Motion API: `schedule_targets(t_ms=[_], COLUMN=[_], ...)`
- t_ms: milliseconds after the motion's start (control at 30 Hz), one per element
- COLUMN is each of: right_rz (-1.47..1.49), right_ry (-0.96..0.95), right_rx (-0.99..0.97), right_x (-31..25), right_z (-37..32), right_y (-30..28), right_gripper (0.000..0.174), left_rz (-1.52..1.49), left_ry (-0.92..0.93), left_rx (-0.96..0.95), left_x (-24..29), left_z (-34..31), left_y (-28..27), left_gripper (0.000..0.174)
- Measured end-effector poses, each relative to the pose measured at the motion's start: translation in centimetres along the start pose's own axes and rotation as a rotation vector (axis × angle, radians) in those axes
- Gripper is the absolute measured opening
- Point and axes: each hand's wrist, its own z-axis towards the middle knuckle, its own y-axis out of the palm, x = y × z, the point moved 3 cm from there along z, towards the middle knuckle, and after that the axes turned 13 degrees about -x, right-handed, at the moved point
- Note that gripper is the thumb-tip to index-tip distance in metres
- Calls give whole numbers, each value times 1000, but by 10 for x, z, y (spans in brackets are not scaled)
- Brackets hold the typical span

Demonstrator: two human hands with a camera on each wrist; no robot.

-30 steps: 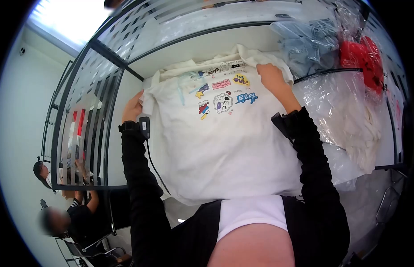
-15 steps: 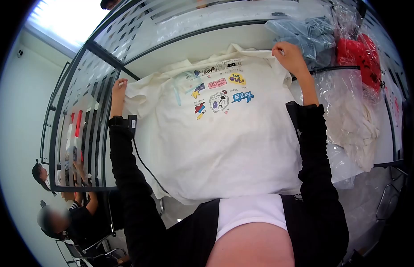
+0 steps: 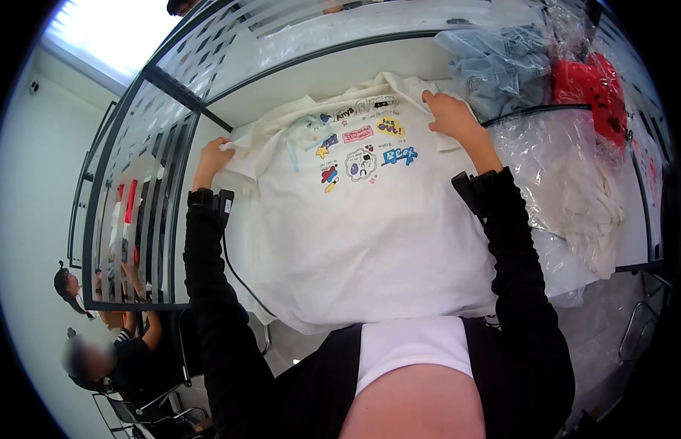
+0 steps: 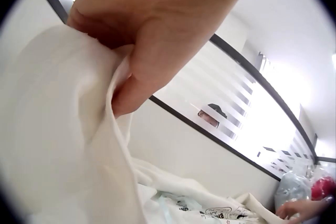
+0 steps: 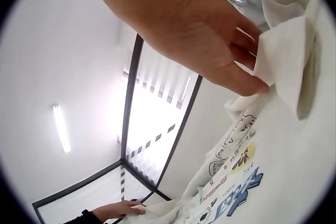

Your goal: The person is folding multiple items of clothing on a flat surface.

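Observation:
A white T-shirt (image 3: 369,241) with colourful doodle prints lies spread before me, its neckline side at the far end. My left hand (image 3: 213,157) pinches the sleeve on the left; in the left wrist view the cloth (image 4: 63,129) hangs from between thumb and fingers. On the far right, my right hand (image 3: 454,117) touches the other sleeve, thumb and forefinger spread apart. The right wrist view shows the thumb at the edge of that folded sleeve (image 5: 286,56), with the other fingertips hidden behind the cloth.
Bagged blue denim (image 3: 501,69) and a bagged red item (image 3: 590,95) lie at the back right. Nearer, clear plastic covers off-white cloth (image 3: 582,205). A dark-framed partition (image 3: 172,197) borders the left and back. Other people (image 3: 91,358) are beyond it on the left.
Half a second ago both hands were farther outward, the right one higher at the shirt's corner. Since then the right hand has come inward and the left slightly inward and down.

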Motion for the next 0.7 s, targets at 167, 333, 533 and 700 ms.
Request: schedule_targets(t_ms=[167, 333, 533, 700], right_rz=[23, 172, 471, 515], right_ry=[30, 58, -383, -438], right_rx=[121, 134, -236, -233], right_x=[19, 13, -24, -22], right_z=[7, 1, -18, 6], right_y=[5, -10, -34, -50], right_gripper=[16, 15, 23, 13], left_rz=[-104, -658, -667, -89], left_ry=[-47, 158, 513, 470], left_rx=[43, -75, -594, -506], left_x=[8, 77, 175, 131], left_z=[-6, -26, -59, -3], left_y=[-19, -29, -7, 12], left_gripper=[40, 30, 31, 34])
